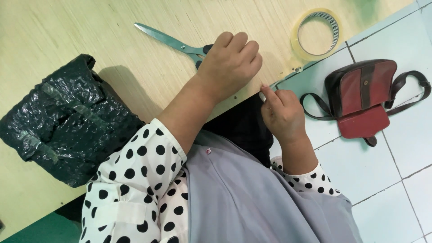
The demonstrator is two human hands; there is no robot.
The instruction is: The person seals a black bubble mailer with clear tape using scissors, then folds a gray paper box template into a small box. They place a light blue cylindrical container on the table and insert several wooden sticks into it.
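Note:
My left hand [229,63] lies as a closed fist on the wooden table [67,31], curled over the dark handles of steel scissors [168,41]. Their closed blades point away to the upper left. My right hand [282,114] is just off the table's edge and pinches the end of a clear tape strip [284,79] between thumb and forefinger. The strip runs along the table edge toward a roll of clear tape [317,33] lying flat near the corner. A parcel wrapped in black plastic and bound with tape bands [63,121] sits on the table to the left of my left arm.
A dark red and brown shoulder bag [362,96] with a strap lies on the pale tiled floor [396,180] to the right of the table. My polka-dot sleeves and grey garment fill the lower middle.

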